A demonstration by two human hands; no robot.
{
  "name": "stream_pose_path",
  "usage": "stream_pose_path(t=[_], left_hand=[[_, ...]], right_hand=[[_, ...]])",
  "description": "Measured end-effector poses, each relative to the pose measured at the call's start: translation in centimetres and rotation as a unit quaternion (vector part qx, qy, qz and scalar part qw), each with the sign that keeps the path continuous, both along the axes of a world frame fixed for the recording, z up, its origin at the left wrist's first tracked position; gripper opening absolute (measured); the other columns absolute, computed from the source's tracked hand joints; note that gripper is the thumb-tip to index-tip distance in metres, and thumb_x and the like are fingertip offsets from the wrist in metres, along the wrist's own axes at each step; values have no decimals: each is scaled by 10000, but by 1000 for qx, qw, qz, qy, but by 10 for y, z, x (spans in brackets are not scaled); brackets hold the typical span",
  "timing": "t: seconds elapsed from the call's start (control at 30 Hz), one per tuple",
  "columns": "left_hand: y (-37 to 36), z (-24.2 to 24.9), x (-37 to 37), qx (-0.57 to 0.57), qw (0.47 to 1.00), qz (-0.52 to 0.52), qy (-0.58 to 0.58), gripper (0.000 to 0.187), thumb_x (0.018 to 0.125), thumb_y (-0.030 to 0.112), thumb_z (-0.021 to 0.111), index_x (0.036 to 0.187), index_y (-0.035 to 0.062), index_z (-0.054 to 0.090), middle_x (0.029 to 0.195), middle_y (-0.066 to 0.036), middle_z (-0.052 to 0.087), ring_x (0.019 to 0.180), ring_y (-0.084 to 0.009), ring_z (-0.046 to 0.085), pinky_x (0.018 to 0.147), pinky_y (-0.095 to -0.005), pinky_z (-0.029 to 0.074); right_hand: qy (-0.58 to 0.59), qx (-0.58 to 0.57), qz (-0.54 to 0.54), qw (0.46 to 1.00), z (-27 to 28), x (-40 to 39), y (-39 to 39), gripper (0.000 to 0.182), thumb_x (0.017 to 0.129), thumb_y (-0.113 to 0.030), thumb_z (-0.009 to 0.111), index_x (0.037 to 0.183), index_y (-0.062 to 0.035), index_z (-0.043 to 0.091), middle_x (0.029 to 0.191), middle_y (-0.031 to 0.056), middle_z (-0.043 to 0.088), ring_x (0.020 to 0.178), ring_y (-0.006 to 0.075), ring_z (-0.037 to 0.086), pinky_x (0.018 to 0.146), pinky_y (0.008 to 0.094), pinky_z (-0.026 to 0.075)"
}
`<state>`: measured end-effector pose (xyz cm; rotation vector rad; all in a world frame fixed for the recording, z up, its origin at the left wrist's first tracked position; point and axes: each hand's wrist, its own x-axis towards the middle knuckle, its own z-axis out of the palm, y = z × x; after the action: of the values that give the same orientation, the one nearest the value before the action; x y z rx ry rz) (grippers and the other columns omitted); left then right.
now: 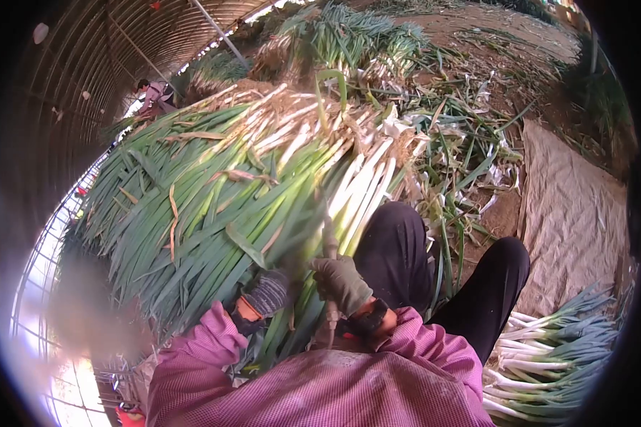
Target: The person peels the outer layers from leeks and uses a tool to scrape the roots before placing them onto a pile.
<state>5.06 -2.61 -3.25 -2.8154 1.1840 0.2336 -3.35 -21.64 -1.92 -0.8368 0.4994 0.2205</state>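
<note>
A big heap of long green onions (214, 178) lies before me, white stems and roots toward the upper right, leaves toward the lower left. My right hand (342, 285), in a worn grey-green glove, is closed around a slim, dirty rod-like tool (330, 242). The rod stands nearly in line with my body, its thin tip pointing at my lap and its far end blurred over the stems. Low on the leaves is my left hand (267, 293) in a dark grey knit glove; its fingers are smeared and partly hidden among the leaves. Several clean white stems (363, 188) lie beside my knee.
Peeled green onions (541, 363) lie in a pile at lower right, near a pale cloth sheet (573, 213). Torn leaves and skins (470, 149) litter the soil. More bundles (349, 43) lie behind the heap. Another person (155, 98) bends at far left, under the arched tunnel roof.
</note>
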Motion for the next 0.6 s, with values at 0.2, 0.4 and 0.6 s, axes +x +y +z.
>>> stream_pose_path(t=[0.2,0.4,0.6], left_hand=[[-36,82,32,-8,973,-127,-191,264,870,186,593,1092,44,596,997,-194,626,867,-375,622,724,-450,503],[-93,45,178,-7,946,-55,-318,275,840,286,613,974,45,615,958,-187,650,897,-368,624,771,-445,506],[-126,7,206,60,963,-98,-245,153,788,180,593,832,72,691,774,-146,691,687,-308,681,571,-453,518]], right_hand=[[-89,-31,11,995,0,0,16,202,815,-180,708,897,-30,600,673,-2,527,498,112,471,438,263,382],[-75,-72,17,994,-11,8,16,183,831,-183,691,875,-44,581,639,-23,499,460,88,445,409,246,373],[-40,-37,-14,998,-25,15,16,178,825,-174,688,891,-41,590,645,-19,508,473,91,461,426,249,395]])
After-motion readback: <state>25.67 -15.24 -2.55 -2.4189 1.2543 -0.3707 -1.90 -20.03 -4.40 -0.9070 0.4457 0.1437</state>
